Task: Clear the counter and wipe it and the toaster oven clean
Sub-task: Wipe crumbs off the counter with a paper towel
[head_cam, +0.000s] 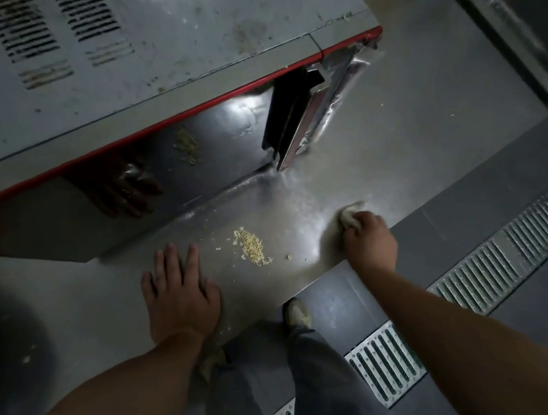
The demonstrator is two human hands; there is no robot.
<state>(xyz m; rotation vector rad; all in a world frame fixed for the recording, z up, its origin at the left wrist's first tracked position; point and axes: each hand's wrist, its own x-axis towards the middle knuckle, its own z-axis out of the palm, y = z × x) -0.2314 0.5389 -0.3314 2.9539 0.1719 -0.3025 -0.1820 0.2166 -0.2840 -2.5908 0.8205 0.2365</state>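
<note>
The grey toaster oven (149, 50) with a red front edge fills the upper left; its dusty top has vent slots and stains. Its dark glass door mirrors my left hand and the crumbs. On the steel counter (394, 130) in front of it lies a small heap of yellow crumbs (251, 246). My left hand (178, 293) rests flat on the counter just left of the crumbs, fingers straight. To the right of the crumbs my right hand (367, 237) grips a crumpled pale cloth (349, 215) and presses it on the counter near its front edge.
A black and red handle part (295, 115) sticks out at the oven's right front corner. A steel sink basin (523, 4) lies at the upper right. Below the counter edge are the dark floor, a metal drain grate (480, 271) and my legs and shoe (297, 313).
</note>
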